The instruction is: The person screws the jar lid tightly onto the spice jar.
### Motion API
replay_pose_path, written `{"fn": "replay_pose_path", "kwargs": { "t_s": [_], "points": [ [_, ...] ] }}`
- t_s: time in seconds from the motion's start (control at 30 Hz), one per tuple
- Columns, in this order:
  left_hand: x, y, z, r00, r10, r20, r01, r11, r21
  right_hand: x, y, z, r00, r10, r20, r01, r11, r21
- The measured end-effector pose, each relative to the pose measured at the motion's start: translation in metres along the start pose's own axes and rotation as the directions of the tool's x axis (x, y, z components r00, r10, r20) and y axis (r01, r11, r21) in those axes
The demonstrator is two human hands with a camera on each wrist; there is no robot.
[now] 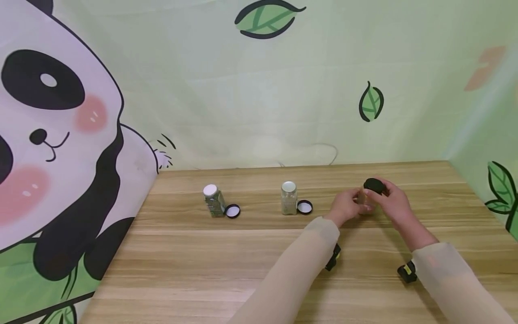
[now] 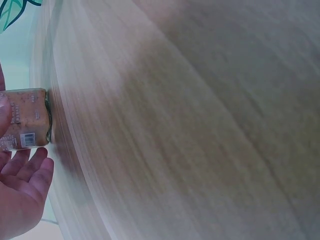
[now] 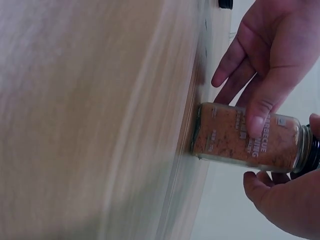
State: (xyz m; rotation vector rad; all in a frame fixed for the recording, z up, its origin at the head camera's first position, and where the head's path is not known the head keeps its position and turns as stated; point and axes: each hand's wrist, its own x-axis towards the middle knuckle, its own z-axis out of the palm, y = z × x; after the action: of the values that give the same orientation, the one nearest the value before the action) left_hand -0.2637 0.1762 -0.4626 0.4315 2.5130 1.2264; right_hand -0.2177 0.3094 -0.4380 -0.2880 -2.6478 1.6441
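At the right of the table, a glass seasoning jar (image 3: 227, 132) of reddish-brown powder stands upright, its base right at the wood. My left hand (image 1: 344, 208) holds the jar's body, with the thumb across its printed front in the right wrist view. Around the black cap (image 1: 374, 185) on top, the fingers of my right hand (image 1: 395, 202) are curled. In the left wrist view only the jar's lower part and barcode show; the cap is out of that frame.
A jar with green contents (image 1: 215, 202) stands at the left, a black-rimmed lid (image 1: 232, 211) beside it. Mid-table, a paler jar (image 1: 289, 200) has another such lid (image 1: 305, 207) at its right. Behind the wooden table (image 1: 194, 270) hangs a panda-printed backdrop (image 1: 243, 99).
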Motion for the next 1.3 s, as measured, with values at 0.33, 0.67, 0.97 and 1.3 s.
{"fn": "replay_pose_path", "kwargs": {
  "t_s": [0.33,0.67,0.97,1.3],
  "points": [
    [0.000,0.001,-0.001,1.000,-0.011,0.000,0.011,1.000,0.012,0.002,0.003,-0.005,0.998,-0.011,0.069,0.009,0.999,0.036],
    [-0.003,0.002,-0.001,1.000,-0.009,-0.008,0.008,1.000,-0.009,0.013,0.018,-0.028,0.948,-0.078,0.309,0.033,0.988,0.148],
    [-0.007,0.003,-0.003,0.999,-0.034,-0.003,0.034,0.999,-0.032,0.020,0.025,-0.035,0.922,-0.097,0.376,0.025,0.981,0.192],
    [-0.006,0.003,-0.004,1.000,-0.022,0.001,0.022,0.999,-0.024,0.027,0.027,-0.038,0.898,-0.118,0.425,0.043,0.982,0.183]
  ]
}}
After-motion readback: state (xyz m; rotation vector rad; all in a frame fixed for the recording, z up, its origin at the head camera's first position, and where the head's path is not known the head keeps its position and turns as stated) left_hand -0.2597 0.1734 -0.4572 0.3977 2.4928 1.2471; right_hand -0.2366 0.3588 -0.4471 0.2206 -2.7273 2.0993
